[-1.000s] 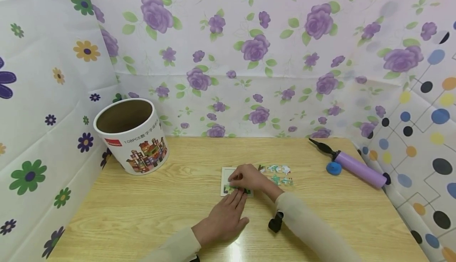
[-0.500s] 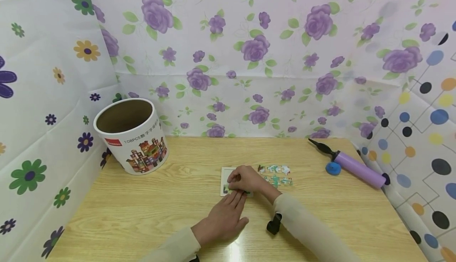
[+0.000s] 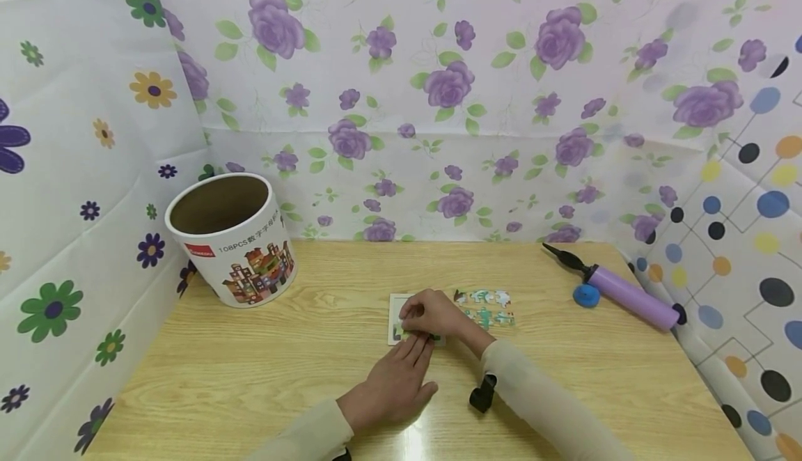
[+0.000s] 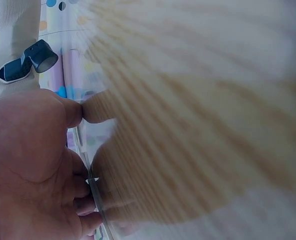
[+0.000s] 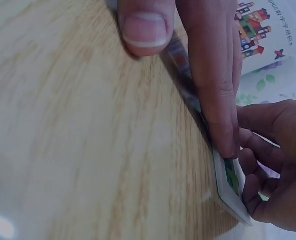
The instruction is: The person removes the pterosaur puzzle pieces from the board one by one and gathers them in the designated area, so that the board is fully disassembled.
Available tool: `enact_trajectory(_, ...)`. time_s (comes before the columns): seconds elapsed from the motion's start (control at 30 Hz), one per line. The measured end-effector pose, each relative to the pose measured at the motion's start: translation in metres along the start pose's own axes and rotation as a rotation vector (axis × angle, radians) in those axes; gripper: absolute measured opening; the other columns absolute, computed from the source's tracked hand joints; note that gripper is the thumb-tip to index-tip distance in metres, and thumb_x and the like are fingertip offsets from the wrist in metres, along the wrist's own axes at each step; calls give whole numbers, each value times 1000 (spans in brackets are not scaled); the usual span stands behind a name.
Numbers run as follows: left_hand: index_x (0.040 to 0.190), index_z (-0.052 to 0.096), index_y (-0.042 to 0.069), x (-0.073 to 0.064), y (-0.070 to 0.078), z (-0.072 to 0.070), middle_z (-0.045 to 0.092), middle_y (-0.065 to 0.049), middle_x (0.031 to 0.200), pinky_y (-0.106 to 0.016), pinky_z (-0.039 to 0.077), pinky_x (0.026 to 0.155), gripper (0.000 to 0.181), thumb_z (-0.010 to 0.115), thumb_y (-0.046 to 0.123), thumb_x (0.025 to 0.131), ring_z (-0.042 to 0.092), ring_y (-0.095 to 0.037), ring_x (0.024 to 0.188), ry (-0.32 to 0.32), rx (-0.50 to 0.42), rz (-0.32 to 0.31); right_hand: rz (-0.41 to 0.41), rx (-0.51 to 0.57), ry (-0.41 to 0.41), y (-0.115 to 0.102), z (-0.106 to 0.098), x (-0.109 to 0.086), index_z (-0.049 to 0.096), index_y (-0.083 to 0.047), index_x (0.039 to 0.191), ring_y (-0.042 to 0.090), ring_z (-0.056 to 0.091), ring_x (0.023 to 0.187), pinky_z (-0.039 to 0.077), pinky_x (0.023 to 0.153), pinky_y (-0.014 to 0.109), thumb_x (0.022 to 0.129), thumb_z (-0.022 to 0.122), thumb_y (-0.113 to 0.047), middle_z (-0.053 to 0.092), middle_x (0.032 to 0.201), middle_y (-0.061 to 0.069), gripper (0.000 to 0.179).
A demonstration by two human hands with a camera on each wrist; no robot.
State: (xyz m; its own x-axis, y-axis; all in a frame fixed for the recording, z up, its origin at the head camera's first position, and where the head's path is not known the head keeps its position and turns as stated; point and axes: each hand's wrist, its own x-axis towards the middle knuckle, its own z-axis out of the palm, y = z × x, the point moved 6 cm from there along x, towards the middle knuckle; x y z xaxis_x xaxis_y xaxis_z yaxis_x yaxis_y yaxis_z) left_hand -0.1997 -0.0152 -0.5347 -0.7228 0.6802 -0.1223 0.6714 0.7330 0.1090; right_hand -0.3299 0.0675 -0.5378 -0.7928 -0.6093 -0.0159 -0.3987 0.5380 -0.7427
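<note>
A small white-framed puzzle board [image 3: 392, 311] lies on the table, with green printed pieces [image 3: 398, 333] showing along its near side. My left hand [image 3: 395, 386] lays its straight fingers over the near edge of the board, thumb spread to the side. Above it, my right hand [image 3: 435, 313] bends over the board with curled fingers, the thumb and index tips close together low over the green pieces. In the right wrist view its curled fingertips are right at the edge of the board [image 5: 233, 200]; whether they pinch a piece I cannot tell. Much of the board is hidden under both hands.
Several loose puzzle pieces [image 3: 484, 298] lie just right of the board. A large white printed bucket [image 3: 247, 259] stands at the back left. To the right are a purple hand pump [image 3: 633, 297] and a small blue object [image 3: 586, 296]. Patterned cloth walls [image 3: 401, 99] enclose the table.
My right hand has shifted very slightly left over the board, uncovering a little more of the loose pieces. The left hand stays almost still.
</note>
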Motion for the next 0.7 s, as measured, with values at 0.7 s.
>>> enact_trajectory(0.7,160,29,0,2,-1,1,22,-16,168,-42,28,123,70,35,48,109,23,-28,156,11,13,-20,5,-15,152,5,-48,-26,76,-14,106,8,67,87,55,80,34,97,73,-20,72,94,-8,11)
